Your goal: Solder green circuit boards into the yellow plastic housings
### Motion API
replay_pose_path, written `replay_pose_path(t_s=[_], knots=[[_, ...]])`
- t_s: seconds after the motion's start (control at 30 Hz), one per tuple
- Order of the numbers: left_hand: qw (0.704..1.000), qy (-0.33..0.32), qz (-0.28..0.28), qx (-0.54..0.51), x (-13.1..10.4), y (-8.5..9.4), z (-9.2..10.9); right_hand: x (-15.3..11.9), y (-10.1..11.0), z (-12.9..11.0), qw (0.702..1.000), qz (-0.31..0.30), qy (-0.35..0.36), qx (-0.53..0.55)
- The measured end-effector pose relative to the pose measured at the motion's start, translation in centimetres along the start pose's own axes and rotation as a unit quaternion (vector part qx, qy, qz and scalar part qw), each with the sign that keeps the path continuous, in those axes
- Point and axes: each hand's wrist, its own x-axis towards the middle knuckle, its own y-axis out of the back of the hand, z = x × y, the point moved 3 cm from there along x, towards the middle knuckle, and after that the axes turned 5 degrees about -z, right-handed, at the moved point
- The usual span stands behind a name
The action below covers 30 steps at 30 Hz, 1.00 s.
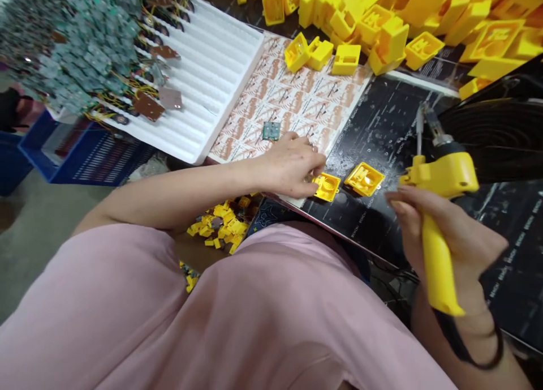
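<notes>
Clock read from mid-view. Surface (373, 118): black, glossy, white-specked, small pale lettering printed on it; runs 1 to 4 o'clock. Patterned sheet (292, 104), brown on white, laid at 12. On the sheet: one small green board (271, 131), flat, toward 12. Heap (377, 22) of yellow housings, jumbled, 1 to 2. Ridged white tray (212, 56) at 11, boards and wires (85, 45) piled on it. Toward 3: small case (330, 187), partly hidden, just beside larger case (365, 179), open side up.
</notes>
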Motion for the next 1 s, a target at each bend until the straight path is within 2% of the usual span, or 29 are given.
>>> replay_pose_path(t_s=[0.1,0.17,0.23,0.3,0.43,0.53,0.63,0.73,0.83,1.0], knots=[[0.994,0.036,0.105,-0.016,-1.2,1.6,-4.0,0.9,-1.4,0.6,0.997,0.01,0.054,-0.048],[0.986,0.079,0.147,0.001,-1.8,2.1,-7.3,1.0,-2.2,1.3,0.999,-0.016,0.032,-0.038],[0.985,0.112,0.128,0.009,-2.0,1.7,-10.0,1.1,-2.6,1.7,0.998,-0.057,0.016,-0.018],[0.987,0.131,0.097,0.005,-1.9,0.9,-11.4,1.5,-2.7,1.5,0.996,-0.087,0.007,-0.01],[0.978,0.161,0.11,-0.069,-2.1,0.6,-11.5,3.9,-3.1,0.3,0.997,-0.077,0.009,0.006],[0.974,0.169,0.07,-0.137,-2.7,0.5,-11.1,6.0,-4.4,-0.3,0.995,-0.095,0.017,0.031],[0.98,0.178,0.074,-0.042,-3.9,0.1,-10.9,6.9,-5.8,-0.5,0.989,-0.14,0.038,0.042],[0.987,0.097,0.112,0.058,-4.6,-0.7,-10.0,6.6,-6.1,-0.6,0.984,-0.161,0.054,0.049],[0.991,0.045,0.118,0.051,-4.0,-1.4,-9.2,6.1,-5.9,-0.7,0.983,-0.169,0.043,0.051],[0.993,0.069,0.084,0.038,-1.4,-1.6,-8.1,5.8,-6.2,-0.4,0.982,-0.178,0.014,0.058]])
